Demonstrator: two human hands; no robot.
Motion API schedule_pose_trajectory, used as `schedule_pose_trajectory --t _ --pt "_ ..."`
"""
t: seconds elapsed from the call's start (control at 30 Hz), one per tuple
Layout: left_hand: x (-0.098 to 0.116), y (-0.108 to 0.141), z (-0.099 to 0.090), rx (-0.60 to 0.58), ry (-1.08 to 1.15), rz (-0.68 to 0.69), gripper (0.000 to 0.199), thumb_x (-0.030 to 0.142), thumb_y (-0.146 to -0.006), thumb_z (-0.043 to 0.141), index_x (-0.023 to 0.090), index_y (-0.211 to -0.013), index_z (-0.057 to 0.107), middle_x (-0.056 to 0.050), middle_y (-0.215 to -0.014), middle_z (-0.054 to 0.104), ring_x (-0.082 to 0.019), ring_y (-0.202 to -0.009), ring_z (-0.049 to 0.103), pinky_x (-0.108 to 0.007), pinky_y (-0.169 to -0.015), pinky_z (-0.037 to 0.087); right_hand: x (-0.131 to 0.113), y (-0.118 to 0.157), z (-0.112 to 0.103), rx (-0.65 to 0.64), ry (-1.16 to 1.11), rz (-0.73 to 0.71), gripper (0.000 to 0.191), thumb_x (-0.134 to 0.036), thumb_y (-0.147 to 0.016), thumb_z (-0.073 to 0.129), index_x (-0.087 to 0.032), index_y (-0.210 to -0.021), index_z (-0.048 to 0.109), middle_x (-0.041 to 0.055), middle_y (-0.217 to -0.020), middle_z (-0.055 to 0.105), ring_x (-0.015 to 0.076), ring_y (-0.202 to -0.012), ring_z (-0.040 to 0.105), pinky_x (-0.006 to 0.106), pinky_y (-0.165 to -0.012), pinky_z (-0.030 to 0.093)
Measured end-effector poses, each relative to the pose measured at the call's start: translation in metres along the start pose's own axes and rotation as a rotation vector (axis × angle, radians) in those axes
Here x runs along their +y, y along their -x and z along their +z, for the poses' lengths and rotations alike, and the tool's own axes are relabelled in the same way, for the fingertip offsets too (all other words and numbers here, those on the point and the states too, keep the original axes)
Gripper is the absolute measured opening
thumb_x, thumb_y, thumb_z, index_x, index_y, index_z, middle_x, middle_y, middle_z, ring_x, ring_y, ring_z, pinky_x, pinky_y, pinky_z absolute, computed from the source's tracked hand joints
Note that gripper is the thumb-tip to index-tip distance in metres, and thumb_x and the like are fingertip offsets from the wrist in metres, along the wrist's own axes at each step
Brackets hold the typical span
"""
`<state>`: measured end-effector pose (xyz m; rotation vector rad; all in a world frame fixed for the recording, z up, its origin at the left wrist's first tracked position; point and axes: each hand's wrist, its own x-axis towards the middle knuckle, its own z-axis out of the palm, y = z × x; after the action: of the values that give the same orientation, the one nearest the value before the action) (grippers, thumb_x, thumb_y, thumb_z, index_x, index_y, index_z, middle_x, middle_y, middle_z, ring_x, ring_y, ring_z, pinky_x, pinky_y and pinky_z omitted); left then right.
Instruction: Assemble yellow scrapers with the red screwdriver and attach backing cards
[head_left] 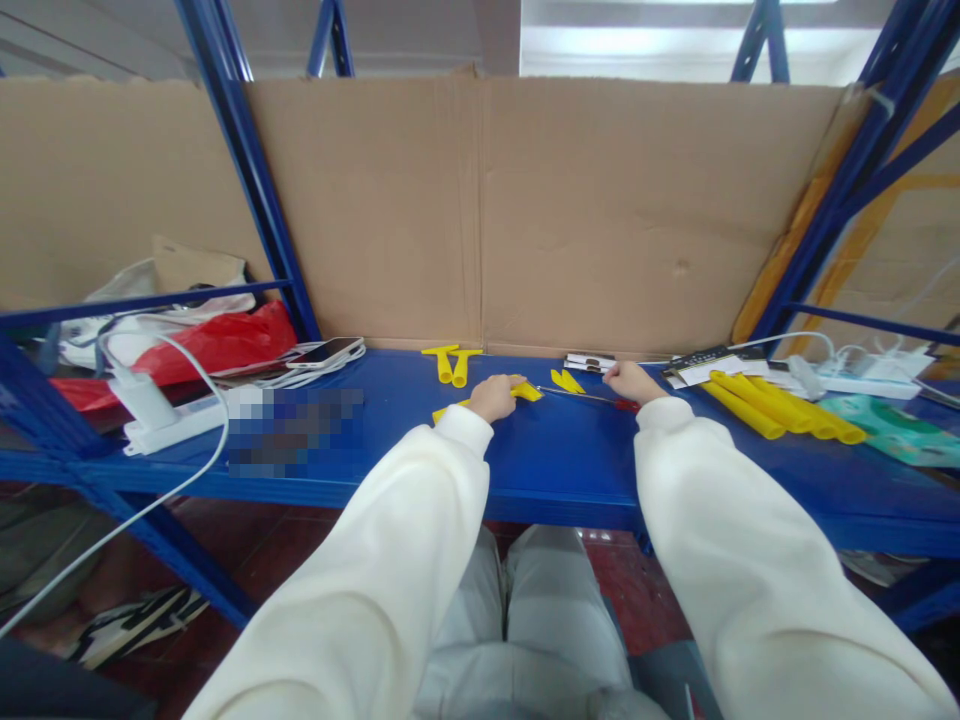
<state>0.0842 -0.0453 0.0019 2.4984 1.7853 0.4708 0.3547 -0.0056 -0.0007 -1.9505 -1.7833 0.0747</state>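
My left hand [493, 398] is closed around a yellow T-shaped piece [528, 391], whose tubular end sticks out on the left. The metal shaft of a red-handled tool [574, 393], which looks like a screwdriver, runs from near that piece toward my right wrist. My right hand [631, 383] has its fingers pinched together just above the red handle; what they hold, if anything, is hidden. Small yellow pointed pieces [568, 382] lie between my hands. Behind them is a flat black-and-white item [589, 362]. Two yellow T-shaped handles [452, 366] lie at the back.
Several yellow tubes [780, 408] lie right on the blue shelf [555, 460], beside a teal patterned packet [896, 428] and a power strip [874, 378]. Left are a phone [326, 352], red bag [225, 338] and charger [142, 400] with cable. Cardboard [600, 220] walls the back.
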Motion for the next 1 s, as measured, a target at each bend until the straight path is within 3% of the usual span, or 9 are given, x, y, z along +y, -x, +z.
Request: schedule_pose_trajectory --t 0.2,0.33,0.67,1.0 --pt "0.008 0.001 0.003 0.017 -0.094 0.124 0.051 0.015 -0.093 0.049 0.028 -0.141 0.056 -0.011 -0.123 0.066 -0.024 -0.114 0.065 -0.031 -0.100 0.048 -0.049 0.019 0.018 -0.015 -0.453 -0.202 0.009 -0.019 -0.076 0.057 -0.018 -0.071 0.065 0.0045 -0.080 0.071 0.0181 -0.082 0.064 0.031 -0.082 0.050" --pt "0.016 0.002 0.003 0.072 -0.148 0.146 0.056 0.009 -0.090 0.048 0.023 -0.145 0.050 -0.016 -0.121 0.062 -0.025 -0.110 0.066 -0.034 -0.098 0.048 -0.066 0.025 0.031 -0.087 -0.588 -0.314 0.007 -0.020 -0.070 0.061 -0.019 -0.063 0.062 0.0015 -0.074 0.067 0.0170 -0.078 0.062 0.032 -0.083 0.050" --pt "0.026 0.007 0.004 0.113 -0.230 0.184 0.055 0.004 -0.088 0.041 0.020 -0.139 0.055 -0.015 -0.120 0.060 -0.024 -0.111 0.060 -0.033 -0.093 0.049 -0.072 0.029 0.035 -0.113 -0.602 -0.276 0.009 -0.013 -0.065 0.059 -0.019 -0.058 0.060 0.0015 -0.074 0.067 0.0170 -0.079 0.062 0.031 -0.085 0.048" --pt "0.028 0.008 0.005 0.123 -0.216 0.184 0.053 0.006 -0.088 0.042 0.022 -0.136 0.057 -0.014 -0.119 0.061 -0.024 -0.109 0.059 -0.033 -0.093 0.048 -0.069 0.027 0.042 -0.063 -0.582 -0.311 0.010 -0.021 -0.067 0.059 -0.019 -0.057 0.059 0.0006 -0.071 0.062 0.0168 -0.076 0.059 0.030 -0.082 0.048"
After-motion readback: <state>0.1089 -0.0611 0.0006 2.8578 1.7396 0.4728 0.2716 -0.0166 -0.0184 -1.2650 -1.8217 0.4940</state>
